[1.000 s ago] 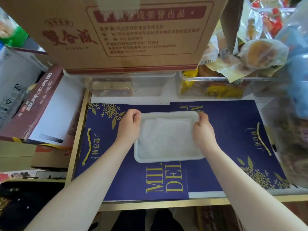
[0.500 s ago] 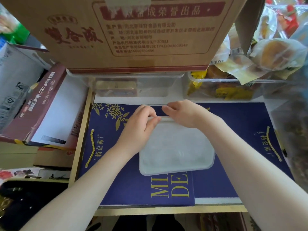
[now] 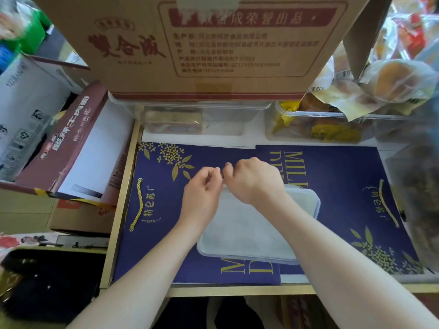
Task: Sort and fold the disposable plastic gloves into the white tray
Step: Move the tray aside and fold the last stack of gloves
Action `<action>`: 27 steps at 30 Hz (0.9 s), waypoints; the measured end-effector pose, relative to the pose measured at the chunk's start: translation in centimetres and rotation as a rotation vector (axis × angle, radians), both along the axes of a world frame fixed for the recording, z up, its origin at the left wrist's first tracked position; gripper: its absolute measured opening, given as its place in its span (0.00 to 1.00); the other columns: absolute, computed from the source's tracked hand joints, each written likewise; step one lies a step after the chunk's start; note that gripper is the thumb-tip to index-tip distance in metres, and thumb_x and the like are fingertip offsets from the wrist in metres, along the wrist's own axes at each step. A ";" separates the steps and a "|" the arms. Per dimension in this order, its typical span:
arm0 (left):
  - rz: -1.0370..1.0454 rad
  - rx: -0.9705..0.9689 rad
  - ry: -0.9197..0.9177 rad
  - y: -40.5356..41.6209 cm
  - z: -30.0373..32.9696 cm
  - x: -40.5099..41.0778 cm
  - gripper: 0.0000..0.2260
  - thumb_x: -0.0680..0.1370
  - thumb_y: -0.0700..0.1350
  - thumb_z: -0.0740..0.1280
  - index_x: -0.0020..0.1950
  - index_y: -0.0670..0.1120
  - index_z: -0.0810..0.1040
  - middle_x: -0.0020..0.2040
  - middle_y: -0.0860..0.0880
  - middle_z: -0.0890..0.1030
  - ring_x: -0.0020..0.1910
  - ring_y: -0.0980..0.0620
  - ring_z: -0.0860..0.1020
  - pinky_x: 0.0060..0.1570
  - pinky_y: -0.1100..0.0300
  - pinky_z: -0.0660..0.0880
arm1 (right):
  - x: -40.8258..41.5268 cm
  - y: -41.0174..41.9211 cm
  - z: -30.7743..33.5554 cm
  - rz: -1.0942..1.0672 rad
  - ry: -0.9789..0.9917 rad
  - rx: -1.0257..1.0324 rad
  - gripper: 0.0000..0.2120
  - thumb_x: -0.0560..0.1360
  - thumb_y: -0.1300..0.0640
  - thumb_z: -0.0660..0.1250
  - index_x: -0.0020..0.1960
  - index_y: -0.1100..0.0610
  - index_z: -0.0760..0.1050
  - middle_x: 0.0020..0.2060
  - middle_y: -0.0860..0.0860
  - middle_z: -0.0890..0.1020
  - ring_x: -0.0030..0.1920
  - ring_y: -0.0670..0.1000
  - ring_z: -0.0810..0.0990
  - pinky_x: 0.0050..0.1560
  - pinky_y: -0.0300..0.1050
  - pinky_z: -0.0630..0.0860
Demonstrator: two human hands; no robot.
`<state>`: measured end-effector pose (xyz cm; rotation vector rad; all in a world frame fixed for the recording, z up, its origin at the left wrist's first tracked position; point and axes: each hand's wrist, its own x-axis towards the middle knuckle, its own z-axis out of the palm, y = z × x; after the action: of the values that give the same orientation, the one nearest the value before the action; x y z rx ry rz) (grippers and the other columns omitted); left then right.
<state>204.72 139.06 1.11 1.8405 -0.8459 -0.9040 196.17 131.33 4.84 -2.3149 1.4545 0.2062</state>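
Big cardboard box [image 3: 202, 43] w/ red print at the back, sitting on a clear plastic container [image 3: 190, 117]. Second clear tub [image 3: 320, 127] to its right w/ yellow snack packs. Two navy paper bags [image 3: 161, 210] lie flat on the table. Maroon box [image 3: 61, 143] leans at left.

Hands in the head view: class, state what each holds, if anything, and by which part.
It cannot be told for certain. The left hand and right hand meet fingertip to fingertip above the far edge of the white rectangular plastic tray, as if pinching thin clear film, which is not visible.
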 end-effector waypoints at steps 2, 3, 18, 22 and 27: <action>-0.012 -0.004 -0.004 0.1 -0.3 0.1 0.14 0.80 0.48 0.58 0.34 0.52 0.70 0.28 0.55 0.71 0.28 0.60 0.67 0.27 0.68 0.62 | -0.1 0.3 -0.2 0.021 -0.039 -0.036 0.22 0.79 0.47 0.49 0.32 0.57 0.65 0.28 0.50 0.66 0.38 0.58 0.71 0.38 0.45 0.63; -0.014 -0.004 0.001 0.1 -0.3 0.0 0.14 0.80 0.48 0.58 0.33 0.52 0.70 0.28 0.55 0.71 0.28 0.60 0.66 0.27 0.68 0.61 | -0.2 0.3 -0.2 0.046 -0.052 -0.062 0.22 0.79 0.46 0.49 0.31 0.56 0.65 0.28 0.51 0.66 0.38 0.59 0.72 0.38 0.45 0.62; 0.025 0.043 0.006 1.0 -0.9 2.2 0.18 0.74 0.57 0.52 0.44 0.50 0.78 0.42 0.55 0.79 0.44 0.55 0.76 0.40 0.59 0.69 | -7.8 -0.6 -1.6 -0.756 -0.577 0.177 0.17 0.76 0.57 0.53 0.38 0.60 0.79 0.36 0.52 0.77 0.36 0.52 0.73 0.34 0.44 0.67; -0.327 0.173 -0.224 0.9 0.9 3.9 0.23 0.72 0.67 0.57 0.47 0.50 0.82 0.45 0.53 0.83 0.46 0.54 0.79 0.46 0.53 0.73 | -6.5 -1.7 1.3 -0.529 -0.439 0.061 0.20 0.76 0.53 0.53 0.40 0.67 0.76 0.37 0.59 0.79 0.36 0.57 0.73 0.35 0.46 0.67; -0.637 0.251 -0.287 0.2 4.0 1.3 0.22 0.68 0.68 0.61 0.48 0.52 0.77 0.40 0.55 0.80 0.40 0.55 0.78 0.39 0.57 0.73 | -2.9 0.2 3.9 -0.202 -0.361 -0.006 0.22 0.76 0.47 0.55 0.28 0.58 0.69 0.28 0.55 0.72 0.34 0.59 0.71 0.31 0.46 0.63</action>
<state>205.97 139.24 5.07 1.9738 -1.6177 -1.1871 193.25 131.56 8.70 -2.0560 1.4822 -0.2608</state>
